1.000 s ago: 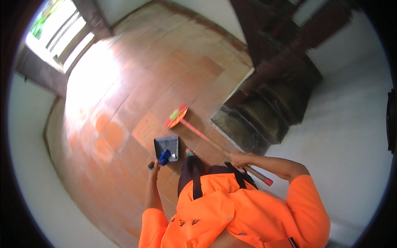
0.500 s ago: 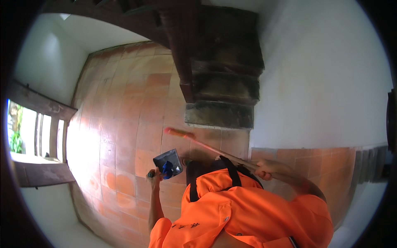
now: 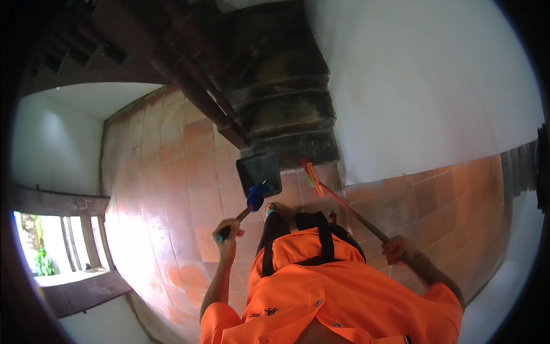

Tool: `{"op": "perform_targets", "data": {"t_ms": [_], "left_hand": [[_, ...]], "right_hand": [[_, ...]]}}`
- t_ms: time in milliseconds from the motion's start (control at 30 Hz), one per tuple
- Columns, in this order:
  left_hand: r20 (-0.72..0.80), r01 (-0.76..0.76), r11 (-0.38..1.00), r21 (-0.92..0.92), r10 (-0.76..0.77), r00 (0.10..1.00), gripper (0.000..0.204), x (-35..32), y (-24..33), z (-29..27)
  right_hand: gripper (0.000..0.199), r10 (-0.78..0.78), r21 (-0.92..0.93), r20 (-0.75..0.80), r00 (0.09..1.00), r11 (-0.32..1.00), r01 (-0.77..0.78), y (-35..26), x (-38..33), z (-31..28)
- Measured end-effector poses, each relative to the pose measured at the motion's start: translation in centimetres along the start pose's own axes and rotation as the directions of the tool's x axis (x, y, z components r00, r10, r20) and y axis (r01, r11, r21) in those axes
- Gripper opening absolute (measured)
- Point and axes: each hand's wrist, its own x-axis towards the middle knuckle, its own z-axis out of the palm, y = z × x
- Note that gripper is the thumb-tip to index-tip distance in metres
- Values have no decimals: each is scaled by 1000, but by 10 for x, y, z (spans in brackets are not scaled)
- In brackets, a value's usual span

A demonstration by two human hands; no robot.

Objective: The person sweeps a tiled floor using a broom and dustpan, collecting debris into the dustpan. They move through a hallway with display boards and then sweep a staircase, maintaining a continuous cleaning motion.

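Note:
My left hand [image 3: 227, 230] is closed round the handle of a black dustpan [image 3: 250, 168], which has a blue part at its handle joint. The pan is in front of the dark lowest stair, near the foot of the wooden post. On the right, my right hand [image 3: 399, 250] grips the long stick of a broom [image 3: 354, 213]. The broom's red and orange head [image 3: 311, 176] is by the bottom step, to the right of the pan and apart from it. Whether the pan touches the floor I cannot tell.
Dark stairs [image 3: 285, 114] rise ahead, with a wooden post and railing [image 3: 200, 94] on their left. A white wall [image 3: 412, 97] borders them on the right. Reddish floor tiles [image 3: 192, 189] spread around my feet. At the left is a bright opening with a wooden frame [image 3: 86, 284].
The dustpan has moved forward and right, closer to the stairs. The broom head has swung right, to the bottom step. My view has turned, and both hands keep their holds.

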Motion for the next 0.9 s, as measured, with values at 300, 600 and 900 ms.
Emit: {"op": "perform_targets", "data": {"t_ms": [300,600,900], "left_hand": [[224,-124,992,10,118,967,8,134,85,51],[406,-282,954,-103,299,864,6,240,170,70],[520,-301,950,-80,297,801,10,343,240,103]], "right_hand": [[27,-217,271,152,964,948,170,-14,9,12],[33,-628,18,114,770,776,630,-79,-33,147],[82,-895,-154,392,212,163,975,-177,-54,184]]}}
